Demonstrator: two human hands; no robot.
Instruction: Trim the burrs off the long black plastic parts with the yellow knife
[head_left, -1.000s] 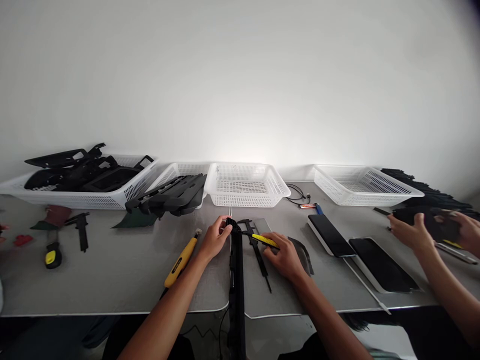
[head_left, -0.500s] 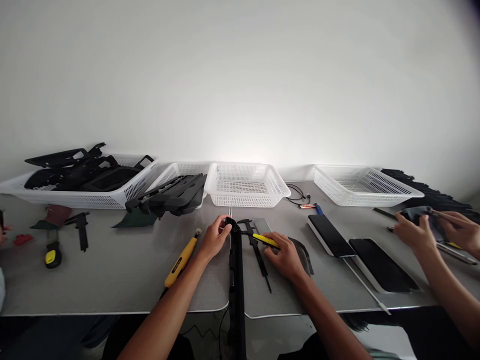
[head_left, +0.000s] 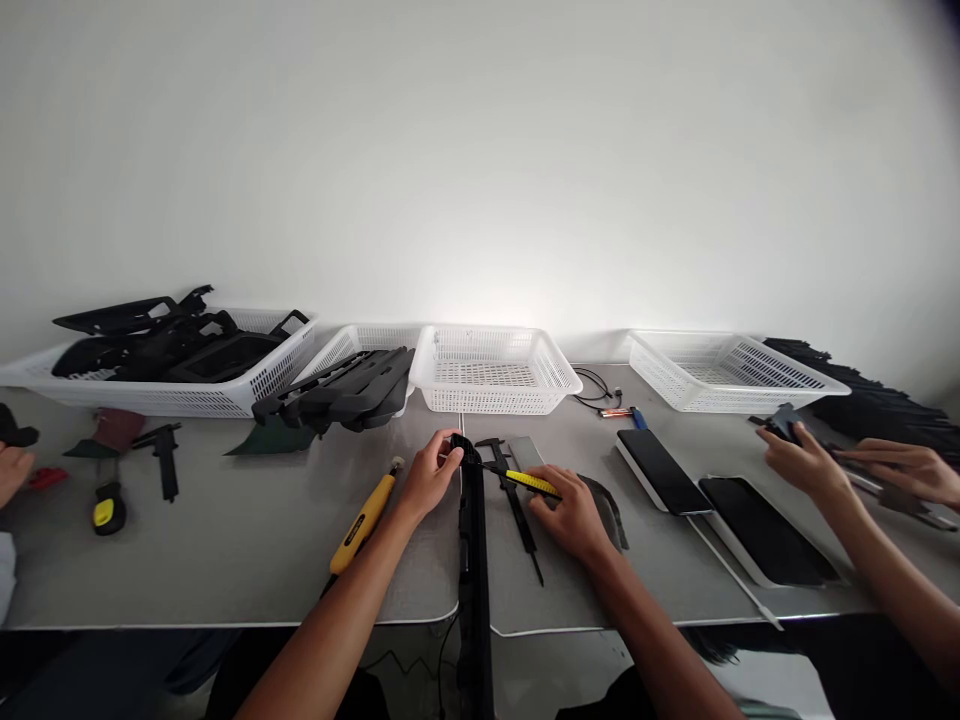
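My left hand [head_left: 433,472] is closed on the upper end of a long black plastic part [head_left: 472,560], which runs down past the table's front edge. A yellow utility knife [head_left: 534,482] is gripped in my right hand [head_left: 571,510], its tip at the part's right side near the top. Whether the blade touches the plastic I cannot tell. Beneath the knife lies a dark caliper [head_left: 517,520], with a grey flat piece [head_left: 526,453] beside it. A dark grey cloth-like piece [head_left: 606,508] is partly hidden by my right hand. Left of my left forearm rests a yellow power tool [head_left: 366,522].
White baskets line the wall; the left one [head_left: 225,400] holds black parts, and the middle one [head_left: 495,400] stands ahead. Black parts [head_left: 352,390] stick out over another basket. Two phone-like devices [head_left: 664,470] lie right. Co-workers' hands [head_left: 814,465] work at both sides.
My hands, the knife and the black part look almost unmoved. At right, the co-worker's hands have shifted up and left with a dark piece; at left, another person's hand has come further into view.
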